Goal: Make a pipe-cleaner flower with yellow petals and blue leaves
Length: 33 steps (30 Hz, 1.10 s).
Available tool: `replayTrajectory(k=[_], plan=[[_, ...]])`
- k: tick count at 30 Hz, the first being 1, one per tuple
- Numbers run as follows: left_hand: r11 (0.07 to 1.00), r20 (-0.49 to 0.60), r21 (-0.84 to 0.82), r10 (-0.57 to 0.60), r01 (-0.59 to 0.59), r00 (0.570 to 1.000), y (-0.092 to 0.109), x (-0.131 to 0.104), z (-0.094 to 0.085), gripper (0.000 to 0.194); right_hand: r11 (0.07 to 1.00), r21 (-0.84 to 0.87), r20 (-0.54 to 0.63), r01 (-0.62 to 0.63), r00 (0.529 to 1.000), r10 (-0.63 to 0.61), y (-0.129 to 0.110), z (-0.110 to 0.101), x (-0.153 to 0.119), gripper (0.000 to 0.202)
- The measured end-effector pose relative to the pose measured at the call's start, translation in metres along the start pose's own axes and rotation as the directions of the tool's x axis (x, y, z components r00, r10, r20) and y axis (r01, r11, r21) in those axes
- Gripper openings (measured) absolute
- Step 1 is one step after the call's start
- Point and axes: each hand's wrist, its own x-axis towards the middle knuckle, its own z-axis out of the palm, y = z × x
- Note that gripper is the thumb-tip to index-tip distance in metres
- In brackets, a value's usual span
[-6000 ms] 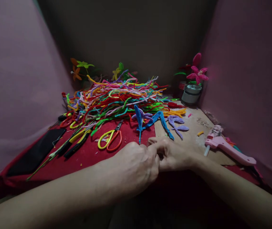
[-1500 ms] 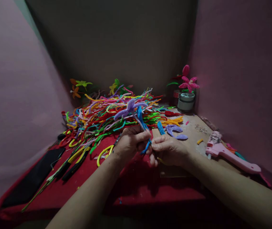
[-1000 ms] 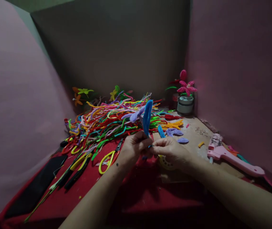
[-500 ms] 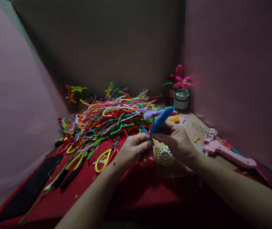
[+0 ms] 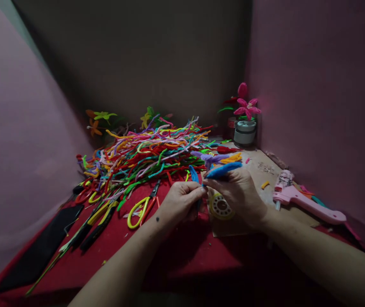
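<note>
The fuzzy purple flower (image 5: 210,159) is up in front of me between my two hands, over the near edge of the board. Its soft, slim petals spread sideways, partly lost against the coloured pile behind. A bright blue leaf (image 5: 224,169), plump and pointed, slants to the right just below them and narrows toward my fingertips. Another blue piece (image 5: 193,173) shows behind my left fingers; I can't tell whether it is joined on.

My left hand (image 5: 182,198) pinches the flower's foot, thumb against forefinger. My right hand (image 5: 241,192) is closed around the blue leaf's base, its thumb meeting the left fingertips.

Just beneath my right hand is a yellow-rimmed disc with holes (image 5: 217,211), on the pale board (image 5: 222,231). Yellow-and-red scissors (image 5: 152,196) lie left of my hands on the red cloth (image 5: 189,264), pliers (image 5: 101,227) farther left. Beyond spreads the tangled heap of fuzzy stems (image 5: 150,149); a pink glue gun (image 5: 308,207) rests at my right.
</note>
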Motion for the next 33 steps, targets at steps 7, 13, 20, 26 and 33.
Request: replayTrajectory(k=[7, 13, 20, 26, 33], plan=[[0.997, -0.013, -0.023, -0.073, 0.073, 0.997, -0.0016, -0.0003, 0.0004, 0.027, 0.978, -0.164, 0.011, 0.133, 0.991, -0.133, 0.0052, -0.001, -0.0001, 0.01], [0.998, -0.027, -0.022, -0.065, 0.064, 0.998, -0.0037, 0.0008, 0.0, 0.028, 0.957, -0.205, 0.066, 0.204, 0.979, -0.194, 0.0042, -0.0041, -0.001, 0.011], [0.998, -0.026, -0.041, -0.052, 0.051, 0.998, -0.0053, 0.0007, 0.0019, 0.029, 0.868, -0.304, 0.159, 0.393, 0.919, -0.36, 0.0024, -0.0061, -0.0038, 0.016], [0.994, -0.012, -0.101, -0.044, 0.043, 0.999, -0.0072, 0.0013, -0.0014, 0.027, 0.892, -0.238, 0.134, 0.385, 0.922, -0.363, 0.0034, -0.0075, -0.0024, 0.014], [0.997, -0.108, -0.071, -0.01, 0.002, 0.994, -0.0061, 0.004, 0.0019, 0.024, 0.851, -0.232, 0.158, 0.471, 0.882, -0.445, 0.0038, -0.0085, -0.0065, 0.017]])
